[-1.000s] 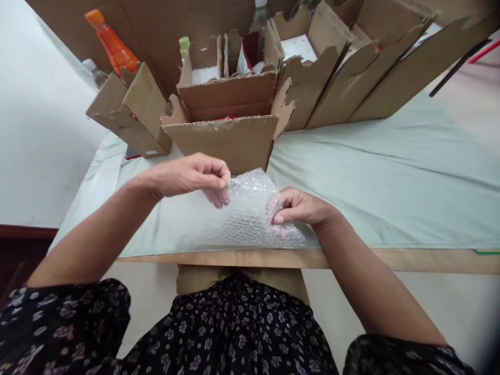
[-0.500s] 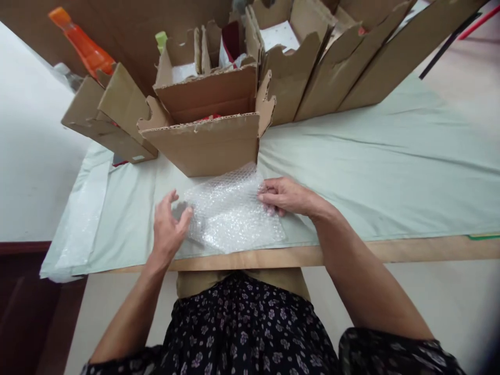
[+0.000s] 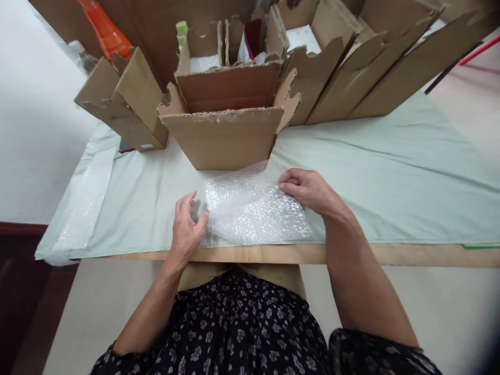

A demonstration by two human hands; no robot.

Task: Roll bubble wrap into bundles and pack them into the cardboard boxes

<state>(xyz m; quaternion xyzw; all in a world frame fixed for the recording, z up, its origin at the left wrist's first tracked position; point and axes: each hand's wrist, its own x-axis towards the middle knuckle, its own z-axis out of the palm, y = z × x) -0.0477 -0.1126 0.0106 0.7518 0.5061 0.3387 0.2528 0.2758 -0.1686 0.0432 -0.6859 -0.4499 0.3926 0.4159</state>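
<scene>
A sheet of clear bubble wrap (image 3: 255, 211) lies on the pale green cloth near the table's front edge, in front of a cardboard box. My right hand (image 3: 307, 190) pinches its upper right part between thumb and fingers. At the left edge of the sheet is my left hand (image 3: 188, 221), its fingers apart and curved, the thumb tip beside or touching the wrap, with nothing held.
Open cardboard boxes (image 3: 221, 138) stand along the back. A smaller box (image 3: 136, 112) at the left has an orange bottle (image 3: 107, 31) behind it. More bubble wrap (image 3: 88, 200) lies at the table's left end.
The view has shifted, so the boxes and hands appear further right. The bubble wrap now looks flatter and more spread out, and my right hand has moved towards its upper right part.
</scene>
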